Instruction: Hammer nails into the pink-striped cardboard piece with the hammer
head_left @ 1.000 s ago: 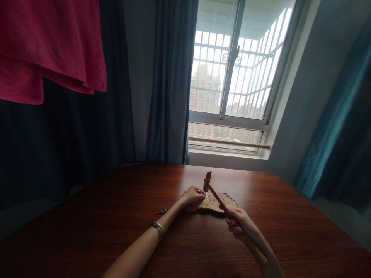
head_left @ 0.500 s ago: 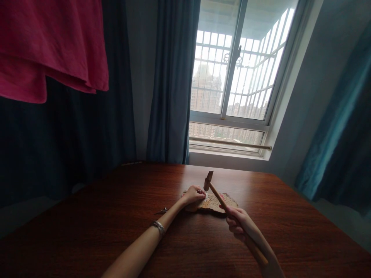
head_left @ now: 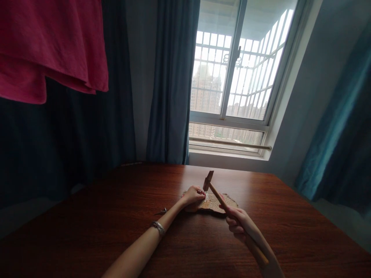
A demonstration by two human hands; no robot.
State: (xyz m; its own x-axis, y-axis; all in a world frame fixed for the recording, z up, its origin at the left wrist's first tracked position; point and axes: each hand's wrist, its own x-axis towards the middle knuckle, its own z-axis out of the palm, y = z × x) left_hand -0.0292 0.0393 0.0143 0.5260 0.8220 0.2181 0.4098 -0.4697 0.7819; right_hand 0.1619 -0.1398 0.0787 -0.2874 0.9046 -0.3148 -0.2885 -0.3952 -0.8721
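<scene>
Your left hand [head_left: 193,195]: fingertips pinched shut on wooden board [head_left: 213,204] mid-table [head_left: 116,227]; what they pinch, cannot tell. Hammer [head_left: 208,180] head poised just above. Your right hand [head_left: 238,223] wrapped round handle. Striking step, by look; next tap calls for fingertips clear.

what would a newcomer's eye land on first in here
The bright barred window at the top centre stands out most, with a red cloth hanging at the upper left. Low on the dark wooden table, the right hand grips a hammer, its head just above a flat wooden piece. The left hand rests on that piece, beside the hammer head.
</scene>
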